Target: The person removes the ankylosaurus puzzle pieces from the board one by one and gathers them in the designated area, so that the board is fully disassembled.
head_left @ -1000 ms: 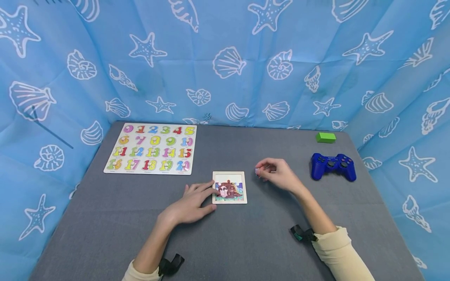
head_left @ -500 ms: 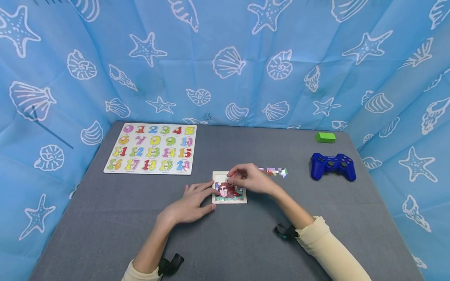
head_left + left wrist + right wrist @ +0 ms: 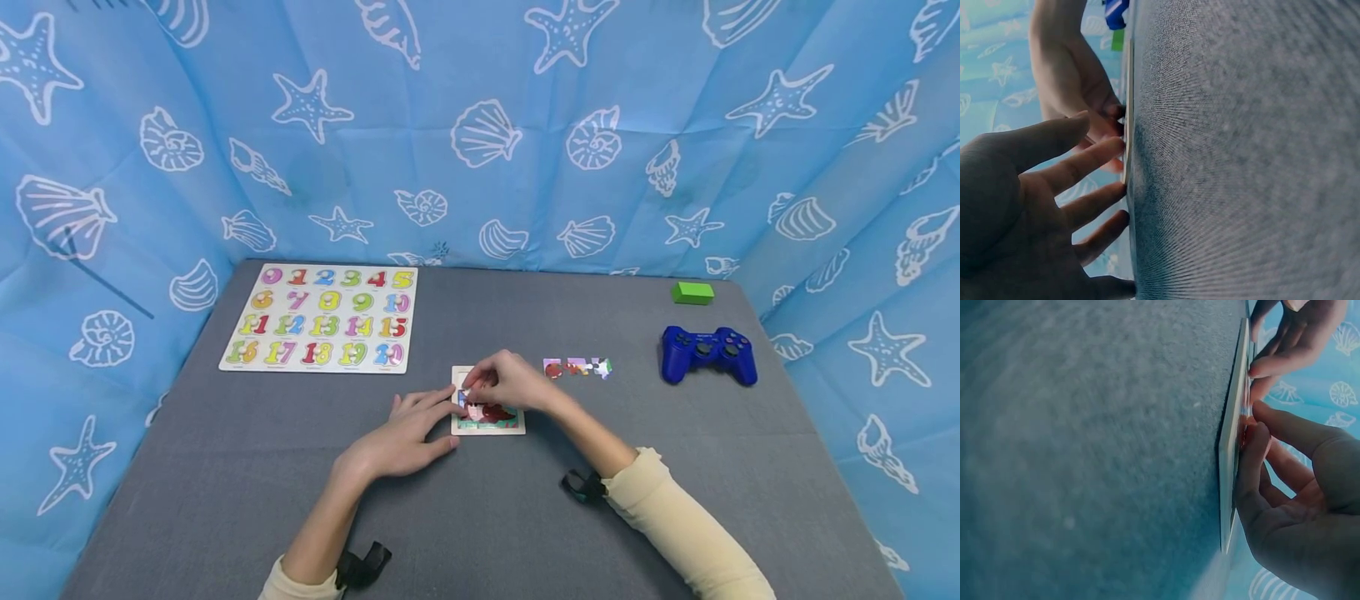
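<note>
A small square jigsaw puzzle in a pale wooden frame (image 3: 489, 432) lies on the table, its lower part showing a brown-and-pink picture (image 3: 491, 414). My left hand (image 3: 397, 437) has its fingers spread, and they rest against the frame's left side. Reaching over the puzzle from the right, my right hand (image 3: 513, 383) pinches a puzzle piece between thumb and forefinger at the upper left inside the frame. Those fingers mostly hide the piece. In the right wrist view the fingertips (image 3: 1261, 430) are right at the puzzle's surface. Several loose puzzle pieces (image 3: 577, 367) lie in a row to the right.
A white number board (image 3: 318, 318) with colourful numerals lies at the back left. On the right are a blue game controller (image 3: 707, 355) and a green block (image 3: 692, 292). A blue seashell-print curtain (image 3: 487, 167) surrounds the grey table (image 3: 525, 517).
From beside the loose pieces, my right hand has moved left over the puzzle with a piece, then on to its upper left. The loose row is now uncovered. My left hand has stayed put.
</note>
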{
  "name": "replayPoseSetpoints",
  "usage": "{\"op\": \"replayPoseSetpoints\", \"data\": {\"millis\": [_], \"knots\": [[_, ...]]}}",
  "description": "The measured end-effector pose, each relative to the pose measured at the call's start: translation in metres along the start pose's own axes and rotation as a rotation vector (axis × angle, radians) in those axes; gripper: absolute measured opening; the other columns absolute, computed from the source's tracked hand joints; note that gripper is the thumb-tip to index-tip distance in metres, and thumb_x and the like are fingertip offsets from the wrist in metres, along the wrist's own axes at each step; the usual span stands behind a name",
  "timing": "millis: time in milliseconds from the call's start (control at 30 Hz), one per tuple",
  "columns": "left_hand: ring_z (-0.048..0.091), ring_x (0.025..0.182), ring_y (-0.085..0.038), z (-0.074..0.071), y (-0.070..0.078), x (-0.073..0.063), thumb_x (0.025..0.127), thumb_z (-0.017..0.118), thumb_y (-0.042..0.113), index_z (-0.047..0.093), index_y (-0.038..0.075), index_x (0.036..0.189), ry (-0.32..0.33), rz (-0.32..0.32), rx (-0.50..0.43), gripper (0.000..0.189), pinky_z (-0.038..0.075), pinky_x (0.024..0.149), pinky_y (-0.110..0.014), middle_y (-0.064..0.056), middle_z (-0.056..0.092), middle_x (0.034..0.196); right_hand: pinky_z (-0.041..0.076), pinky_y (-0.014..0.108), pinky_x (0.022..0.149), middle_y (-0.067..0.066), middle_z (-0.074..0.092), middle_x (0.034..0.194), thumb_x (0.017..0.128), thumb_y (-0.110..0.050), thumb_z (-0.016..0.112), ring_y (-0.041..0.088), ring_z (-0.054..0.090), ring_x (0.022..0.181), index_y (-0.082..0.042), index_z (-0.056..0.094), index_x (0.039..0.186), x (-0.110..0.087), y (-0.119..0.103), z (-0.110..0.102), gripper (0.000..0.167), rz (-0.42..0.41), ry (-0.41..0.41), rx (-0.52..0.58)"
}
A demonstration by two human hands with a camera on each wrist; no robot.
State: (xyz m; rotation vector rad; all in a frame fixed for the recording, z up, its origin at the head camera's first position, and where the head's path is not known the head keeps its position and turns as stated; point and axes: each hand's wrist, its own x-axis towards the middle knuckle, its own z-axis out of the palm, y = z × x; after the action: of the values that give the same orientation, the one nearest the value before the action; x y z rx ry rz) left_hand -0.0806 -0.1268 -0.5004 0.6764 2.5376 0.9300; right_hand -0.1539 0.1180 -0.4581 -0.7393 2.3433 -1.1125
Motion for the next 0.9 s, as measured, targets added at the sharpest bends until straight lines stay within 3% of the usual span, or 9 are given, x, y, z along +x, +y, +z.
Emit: {"op": "replayPoseSetpoints", "data": {"millis": [300, 700, 900], "knots": [[0.033, 0.162, -0.038, 0.0005, -0.0007, 0.0006, 0.107, 0.067, 0.040, 0.066, 0.029, 0.146, 0.000, -0.010, -0.014, 0.040, 0.007, 0.128, -0.084, 0.001, 0.033, 0.180, 0.046, 0.019, 0.060, 0.003, 0.075, 0.078, 0.096, -0.011, 0.083, 0.003, 0.055, 0.063, -0.005, 0.084, 0.102, 0.0048, -0.0048, 0.0070, 0.009, 0.069, 0.045, -0.043], [0.032, 0.162, -0.039, -0.0006, 0.0014, -0.0001, 0.107, 0.068, 0.040, 0.066, 0.033, 0.146, 0.000, -0.004, -0.027, 0.040, 0.004, 0.127, -0.085, 0.005, 0.031, 0.181, 0.048, 0.020, 0.063, 0.004, 0.073, 0.082, 0.095, -0.012, 0.083, 0.004, 0.056, 0.067, -0.005, 0.079, 0.098, 0.0045, -0.0061, 0.0090, 0.008, 0.077, 0.055, -0.073], [0.032, 0.162, -0.039, -0.0008, 0.0023, -0.0005, 0.108, 0.067, 0.041, 0.066, 0.038, 0.145, -0.003, -0.007, -0.033, 0.037, 0.003, 0.127, -0.085, 0.006, 0.030, 0.181, 0.050, 0.021, 0.066, 0.007, 0.075, 0.090, 0.097, -0.009, 0.080, 0.006, 0.058, 0.070, -0.004, 0.076, 0.103, 0.0019, -0.0047, 0.0088, 0.008, 0.036, 0.037, -0.055]]}}
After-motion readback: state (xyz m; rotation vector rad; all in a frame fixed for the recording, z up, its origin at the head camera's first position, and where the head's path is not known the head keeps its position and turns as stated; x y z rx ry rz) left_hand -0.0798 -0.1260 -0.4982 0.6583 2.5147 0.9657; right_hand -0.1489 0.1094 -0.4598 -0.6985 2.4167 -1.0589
